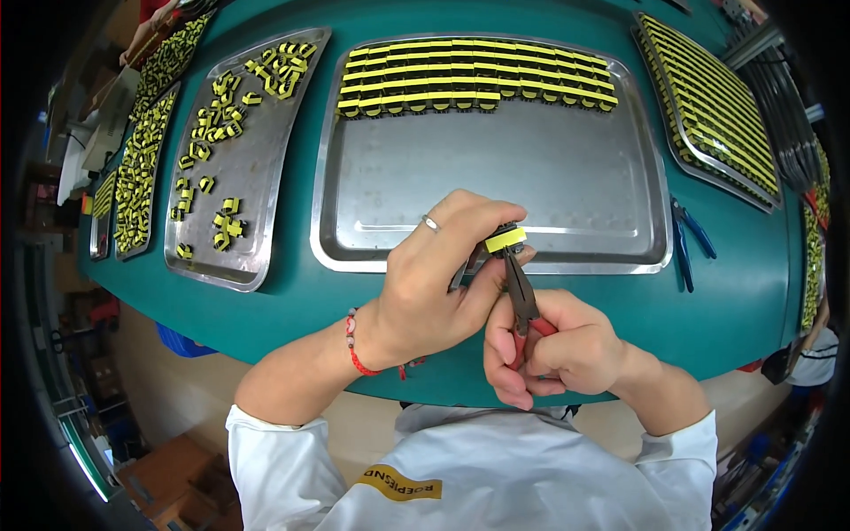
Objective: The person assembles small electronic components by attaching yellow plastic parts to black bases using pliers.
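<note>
Green table point(266, 305) with steel trays point(496, 190) of yellow-and-black parts point(478, 75), blue-handled pliers point(686, 239) beside them.

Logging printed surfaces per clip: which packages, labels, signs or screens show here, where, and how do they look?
Curved yellow label with dark lettering: on the chest of the person's white shirt, bottom centre, seen upside down.
No packages, signs or screens can be made out; the yellow bands on the small black parts are too small to judge.

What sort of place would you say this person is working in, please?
Probably an electronics assembly bench in a workshop: steel trays hold rows of yellow-and-black parts, and the right hand works red-handled pliers on one part.
</note>
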A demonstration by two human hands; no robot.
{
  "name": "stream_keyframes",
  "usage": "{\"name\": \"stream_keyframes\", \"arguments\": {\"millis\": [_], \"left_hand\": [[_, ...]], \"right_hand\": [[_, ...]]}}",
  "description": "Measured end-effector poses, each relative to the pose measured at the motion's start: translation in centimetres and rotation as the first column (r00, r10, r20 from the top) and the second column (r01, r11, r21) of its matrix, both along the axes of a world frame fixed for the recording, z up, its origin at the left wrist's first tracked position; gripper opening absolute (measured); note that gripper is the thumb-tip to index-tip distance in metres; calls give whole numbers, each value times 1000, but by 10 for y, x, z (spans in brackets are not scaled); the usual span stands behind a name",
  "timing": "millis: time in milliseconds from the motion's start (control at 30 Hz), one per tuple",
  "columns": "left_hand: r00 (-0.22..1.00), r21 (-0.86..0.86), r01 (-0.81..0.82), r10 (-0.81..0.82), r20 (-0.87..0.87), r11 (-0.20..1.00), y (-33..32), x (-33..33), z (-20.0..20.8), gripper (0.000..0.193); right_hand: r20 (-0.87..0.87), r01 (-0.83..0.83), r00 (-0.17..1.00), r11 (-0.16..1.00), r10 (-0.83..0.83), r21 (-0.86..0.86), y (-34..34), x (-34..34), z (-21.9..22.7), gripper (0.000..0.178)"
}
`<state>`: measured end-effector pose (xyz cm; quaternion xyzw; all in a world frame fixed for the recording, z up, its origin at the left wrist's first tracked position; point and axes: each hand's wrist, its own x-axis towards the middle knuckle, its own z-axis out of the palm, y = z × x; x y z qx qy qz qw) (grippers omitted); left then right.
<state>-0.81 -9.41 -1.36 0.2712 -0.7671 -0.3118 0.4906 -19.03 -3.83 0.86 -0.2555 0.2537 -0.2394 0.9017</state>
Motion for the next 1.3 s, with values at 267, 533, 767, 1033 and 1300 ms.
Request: {"name": "stream_keyframes", "arguments": {"millis": [267,533,767,1033,1300], "left_hand": [[999,52,46,-47,19,998,1,-1,4,39],[1000,134,19,-16,-21,991,8,-4,2,33],[999,113,-18,21,-25,993,7,-4,2,30],[998,416,-47,58,-13,908,9,-1,5,22],[995,328,-102,99,27,939,10,-2,1,25]], "right_hand": [[-41,24,999,1000,-25,-19,7,0,5,29],[-41,20,999,1000,-21,-16,7,-1,9,30],[53,-11,999,999,9,39,-5,-6,12,32],[155,-94,985,988,74,124,-6,-2,8,41],[113,-65,992,991,52,117,-8,-3,5,40]]}}
